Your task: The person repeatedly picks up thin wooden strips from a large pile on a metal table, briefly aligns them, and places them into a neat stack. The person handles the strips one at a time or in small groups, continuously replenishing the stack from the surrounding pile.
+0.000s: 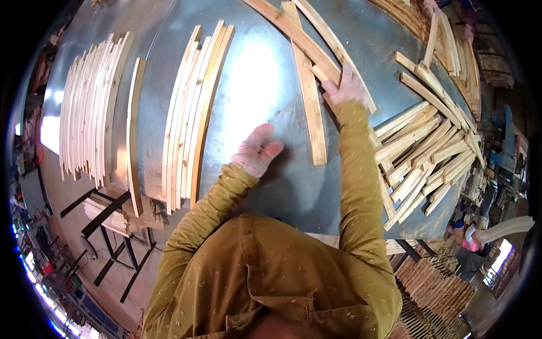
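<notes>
My left hand, in a pale pinkish glove, hovers over the metal tabletop with thumb and fingers apart, holding nothing. Farther off to the right, my gloved right hand grips the near end of a wooden strip, thumb on its left side and fingers over the right. Just left of that hand lies another wooden strip, pointing toward me. A curved strip runs past the right hand's far side. Part of the wood beneath the right hand and sleeve is hidden.
Left of my hands lie a small row of strips, a single strip and a wide row. A jumbled pile covers the table's right side. A black metal frame stands at lower left; stacked wood stands lower right.
</notes>
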A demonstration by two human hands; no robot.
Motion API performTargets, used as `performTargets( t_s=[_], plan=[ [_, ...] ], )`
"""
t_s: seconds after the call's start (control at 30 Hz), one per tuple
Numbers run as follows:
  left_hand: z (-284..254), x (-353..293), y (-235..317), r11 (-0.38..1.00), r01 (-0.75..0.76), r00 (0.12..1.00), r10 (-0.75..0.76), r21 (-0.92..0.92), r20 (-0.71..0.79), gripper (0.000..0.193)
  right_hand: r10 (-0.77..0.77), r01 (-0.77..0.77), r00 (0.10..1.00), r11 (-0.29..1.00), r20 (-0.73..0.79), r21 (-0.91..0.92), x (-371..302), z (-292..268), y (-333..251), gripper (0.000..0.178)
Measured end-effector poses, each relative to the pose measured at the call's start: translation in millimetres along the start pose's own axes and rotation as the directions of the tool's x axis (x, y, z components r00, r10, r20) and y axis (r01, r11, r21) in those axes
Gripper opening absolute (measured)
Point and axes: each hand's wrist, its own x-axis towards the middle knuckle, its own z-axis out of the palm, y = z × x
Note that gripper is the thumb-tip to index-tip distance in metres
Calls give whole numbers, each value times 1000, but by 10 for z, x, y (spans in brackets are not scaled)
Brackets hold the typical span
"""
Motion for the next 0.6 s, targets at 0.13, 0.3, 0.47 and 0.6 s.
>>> performTargets(
  t_s=[0.13,0.3,0.47,0.6],
  plan=[
    [143,-82,245,999,34,997,-33,-12,68,36,14,-29,975,998,223,62,-113,-387,-98,75],
    [155,110,415,673,382,921,-334,-634,200,47,-67,-77,910,943,409,325,-1178,-667,-610,58],
    [5,61,280,849,317,929,-367,-423,-39,48,-40,51,991,995,-124,83,-1608,505,-222,77],
    [-260,-95,320,922,360,894,-297,143,-336,47,-14,-201,967,576,255,792,-1518,564,-133,72]
  ],
)
